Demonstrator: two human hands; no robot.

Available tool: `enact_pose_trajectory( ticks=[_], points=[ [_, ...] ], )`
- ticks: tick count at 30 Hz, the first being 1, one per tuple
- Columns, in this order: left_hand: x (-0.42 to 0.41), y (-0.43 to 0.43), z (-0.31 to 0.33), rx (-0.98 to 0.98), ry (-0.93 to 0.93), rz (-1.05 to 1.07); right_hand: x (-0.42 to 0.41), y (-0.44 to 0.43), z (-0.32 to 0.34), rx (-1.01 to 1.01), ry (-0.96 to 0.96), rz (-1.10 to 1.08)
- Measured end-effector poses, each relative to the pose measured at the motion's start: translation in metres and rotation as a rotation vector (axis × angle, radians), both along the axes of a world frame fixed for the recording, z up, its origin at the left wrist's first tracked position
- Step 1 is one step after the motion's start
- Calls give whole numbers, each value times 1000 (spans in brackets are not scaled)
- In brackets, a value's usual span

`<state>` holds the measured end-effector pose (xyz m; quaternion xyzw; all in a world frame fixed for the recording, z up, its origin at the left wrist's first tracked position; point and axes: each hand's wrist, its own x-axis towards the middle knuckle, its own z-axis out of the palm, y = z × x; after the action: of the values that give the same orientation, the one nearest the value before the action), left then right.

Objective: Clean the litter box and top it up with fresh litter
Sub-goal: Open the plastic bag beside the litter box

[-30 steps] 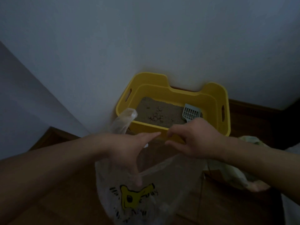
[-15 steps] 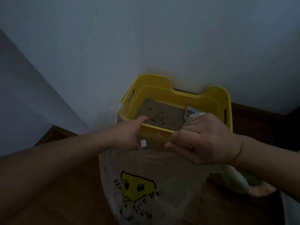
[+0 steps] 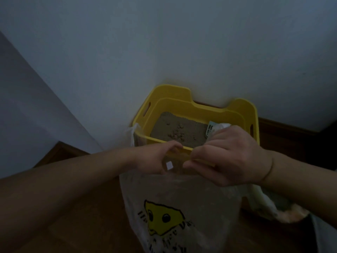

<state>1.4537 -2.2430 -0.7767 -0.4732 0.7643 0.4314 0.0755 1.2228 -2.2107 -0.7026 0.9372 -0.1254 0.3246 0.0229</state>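
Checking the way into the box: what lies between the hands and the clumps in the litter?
In the head view, the yellow box's near rim lies between the hands and the clumps; beyond it, only bare litter.

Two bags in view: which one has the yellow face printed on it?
The clear plastic bag both hands are holding open in front of the yellow litter box. The pale crumpled bag lower right shows no print.

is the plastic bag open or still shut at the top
Open: the left hand and right hand pull the plastic bag's rim apart in front of the litter box.
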Motion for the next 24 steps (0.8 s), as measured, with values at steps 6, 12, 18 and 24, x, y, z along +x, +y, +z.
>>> enact_pose_trajectory(
  ticks=[6,12,18,24],
  points=[
    [-1,-2,-8,-81,28,125,2,3,13,-37,-38,18],
    [-1,0,9,-71,165,370,0,2,8,70,83,-110],
    [-4,2,42,-241,231,488,7,6,7,316,483,-416],
    [-10,6,77,-536,264,668,27,9,29,421,507,-470]
  ],
)
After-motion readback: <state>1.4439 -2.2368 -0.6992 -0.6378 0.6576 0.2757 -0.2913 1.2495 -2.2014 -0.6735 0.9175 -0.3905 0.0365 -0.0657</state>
